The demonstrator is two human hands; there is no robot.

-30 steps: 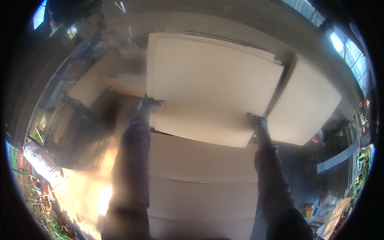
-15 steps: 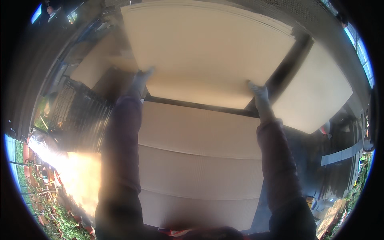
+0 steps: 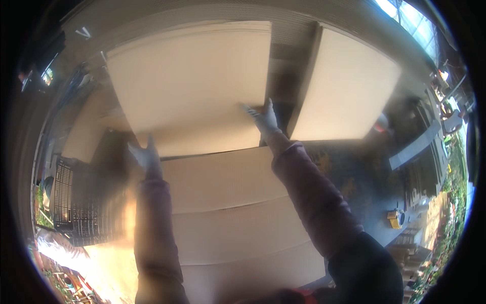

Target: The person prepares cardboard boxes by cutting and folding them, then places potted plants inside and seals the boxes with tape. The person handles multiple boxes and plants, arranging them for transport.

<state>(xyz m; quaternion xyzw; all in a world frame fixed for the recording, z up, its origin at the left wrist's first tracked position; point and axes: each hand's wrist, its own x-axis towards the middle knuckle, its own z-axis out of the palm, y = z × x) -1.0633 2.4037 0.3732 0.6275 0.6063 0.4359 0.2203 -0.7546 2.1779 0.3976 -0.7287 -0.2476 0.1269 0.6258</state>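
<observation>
A stack of large tan cardboard sheets (image 3: 192, 81) lies ahead of me. Beside its near left corner is my left hand (image 3: 146, 156), in a pale glove, thumb and fingers apart. My right hand (image 3: 265, 120), gloved too, is at the near right part of the stack with its fingers spread; some of them overlap the top sheet. Whether they touch it I cannot tell, since the hands are slightly blurred. Nearer to me, between my forearms, lies a cardboard piece with crosswise creases (image 3: 238, 202).
A second cardboard stack (image 3: 349, 86) stands to the right, across a dark gap. Black plastic crates (image 3: 86, 213) are at the left, with another cardboard piece (image 3: 86, 126) behind them. On the dark surface at the right are a yellow tape roll (image 3: 396, 219) and a grey strip (image 3: 415, 145).
The view has swung, so the stacks appear farther left. Both hands, earlier at the side edges of the sheets, now have their fingers spread, and the right hand is farther in from the right.
</observation>
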